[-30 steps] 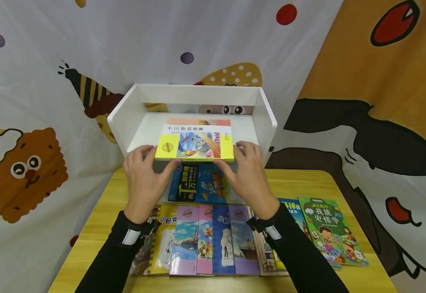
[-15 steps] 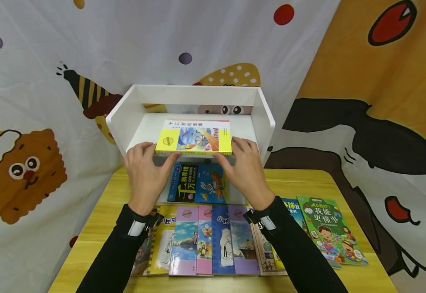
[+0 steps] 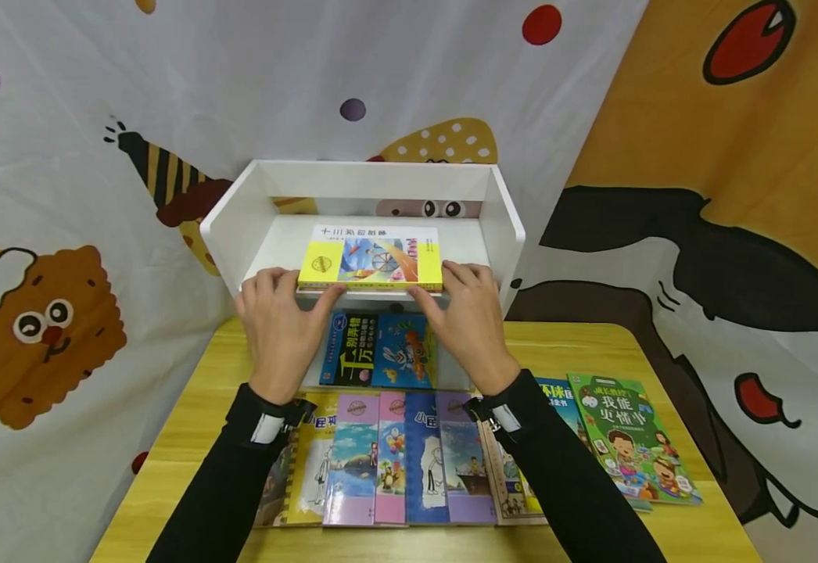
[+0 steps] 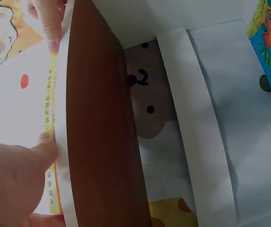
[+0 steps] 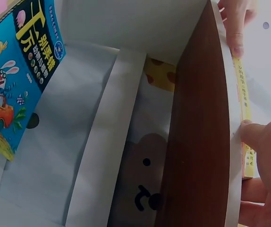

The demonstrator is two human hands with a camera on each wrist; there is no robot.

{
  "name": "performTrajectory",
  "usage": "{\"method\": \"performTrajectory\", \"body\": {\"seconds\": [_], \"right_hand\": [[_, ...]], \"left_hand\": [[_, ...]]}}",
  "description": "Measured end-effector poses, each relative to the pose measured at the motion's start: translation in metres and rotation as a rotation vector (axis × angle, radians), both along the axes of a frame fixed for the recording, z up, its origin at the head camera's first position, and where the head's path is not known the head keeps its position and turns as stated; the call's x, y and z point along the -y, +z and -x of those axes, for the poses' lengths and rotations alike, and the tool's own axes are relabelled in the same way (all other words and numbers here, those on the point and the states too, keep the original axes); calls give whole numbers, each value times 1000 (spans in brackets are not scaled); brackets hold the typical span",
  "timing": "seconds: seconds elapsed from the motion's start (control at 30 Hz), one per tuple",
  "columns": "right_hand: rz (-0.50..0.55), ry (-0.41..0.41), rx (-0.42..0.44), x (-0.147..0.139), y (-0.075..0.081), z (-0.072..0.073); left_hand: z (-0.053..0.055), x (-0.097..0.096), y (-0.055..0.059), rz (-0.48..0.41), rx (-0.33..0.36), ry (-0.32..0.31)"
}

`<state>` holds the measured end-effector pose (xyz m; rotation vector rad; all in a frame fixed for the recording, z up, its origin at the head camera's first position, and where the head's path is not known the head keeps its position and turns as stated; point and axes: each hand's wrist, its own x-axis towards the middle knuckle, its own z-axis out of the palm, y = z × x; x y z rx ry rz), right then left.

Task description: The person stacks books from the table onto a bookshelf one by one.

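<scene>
A yellow and white book [image 3: 374,262] with a Ferris wheel picture lies flat on the upper board of a white shelf [image 3: 381,180]. My left hand [image 3: 278,332] grips its left end, and my right hand [image 3: 474,327] grips its right end. Both thumbs rest against the front side, with the other fingers around the ends. In the left wrist view the yellow spine [image 4: 49,106] runs along the board's front edge. An orange-red strip beneath the yellow book [image 5: 245,101] in the right wrist view suggests another book under it.
A blue and black book [image 3: 381,349] sits in the lower level of the shelf. Several overlapping books [image 3: 402,461] lie in a row on the wooden table [image 3: 191,407]. At the right are a green book [image 3: 634,438] and a blue one partly beneath it.
Both hands have moved forward and down with the yellow book, from above the shelf's front edge onto the upper board. The pinkish cover behind it is now hidden.
</scene>
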<state>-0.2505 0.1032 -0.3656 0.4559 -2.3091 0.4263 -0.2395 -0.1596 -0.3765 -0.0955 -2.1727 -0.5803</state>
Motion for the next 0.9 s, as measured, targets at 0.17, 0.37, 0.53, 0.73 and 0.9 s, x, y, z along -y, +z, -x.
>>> {"method": "performTrajectory", "body": {"seconds": [0.17, 0.37, 0.53, 0.73, 0.9], "right_hand": [[4, 0, -14, 1, -1, 1], [-2, 2, -17, 0, -1, 0], [87, 51, 27, -4, -2, -8], [313, 170, -89, -12, -5, -28], [384, 267, -149, -20, -13, -42]], "left_hand": [[2, 1, 0, 5, -12, 6], [3, 2, 0, 12, -3, 2], [-3, 4, -5, 12, 1, -20], [-17, 9, -13, -10, -30, -50], [-31, 11, -18, -8, -52, -55]]}}
